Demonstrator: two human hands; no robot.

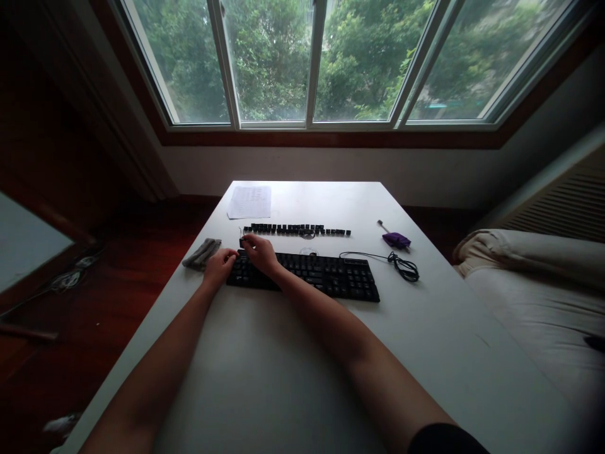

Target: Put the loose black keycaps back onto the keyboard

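1. White and smooth, the tabletop (283,366) narrows towards its far edge.
2. Metal-framed glass fills the wide window (274,63) beyond, edged in reddish wood, with leafy trees outside.
3. Cream fabric covers a soft, creased seat (515,302) at the right.
4. Black and rectangular, the keyboard (314,272) lies across the tabletop under both hands' reach, its keys forming a ridged, blocky surface.
5. The right hand (262,254) crosses over the keyboard to its far left corner; thumb and fingertips are pinched together on a slim wire piece (240,232), which sticks up just beyond them. A small dark block shows below the pinch, too small to make out.
6. The left hand (220,265) is at the keyboard's left end, fingers bent in close to the thumb; I cannot tell whether they hold anything.
7. Thin, flat paper (250,202) lies near the far left corner.
8. Grey, folded cloth (202,253) sits just beside the left hand.
9. Black cable (404,268) ends in a loose coil right of the keyboard.
10. A purple thing (396,239) with a thin stick lies behind the coil.
11. Small, blocky black keycaps (288,228) are lined up beyond the keyboard and the right hand.
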